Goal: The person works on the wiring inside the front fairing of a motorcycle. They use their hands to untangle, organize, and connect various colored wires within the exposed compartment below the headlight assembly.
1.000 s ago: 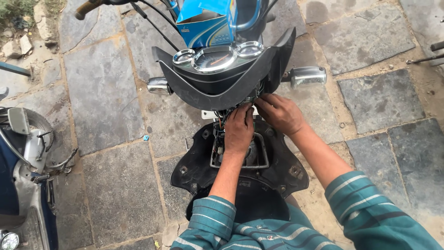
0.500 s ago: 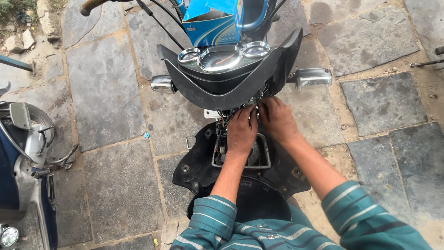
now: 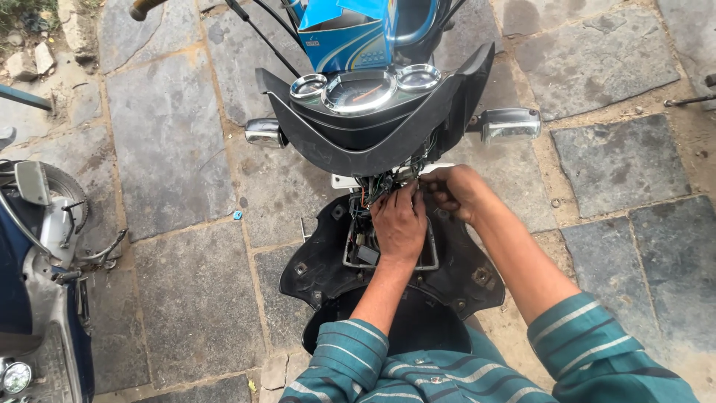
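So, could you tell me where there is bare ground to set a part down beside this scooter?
The stone paving between the parked blue scooter and the black front panel lies bare, save a small blue scrap. The slabs right of the right hand are free too. Under the instrument cluster, the left hand and the wiring crowd together.

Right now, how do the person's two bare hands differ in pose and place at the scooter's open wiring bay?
The left hand lies back-up, fingers pointing forward into the tangle of coloured wires over the open bay; the right hand is curled, knuckles bent, pinching at the wires from the side. The left sits nearer the body over the bay; the right sits farther forward, just under the black plastic dashboard panel. Both touch the same wire bundle.
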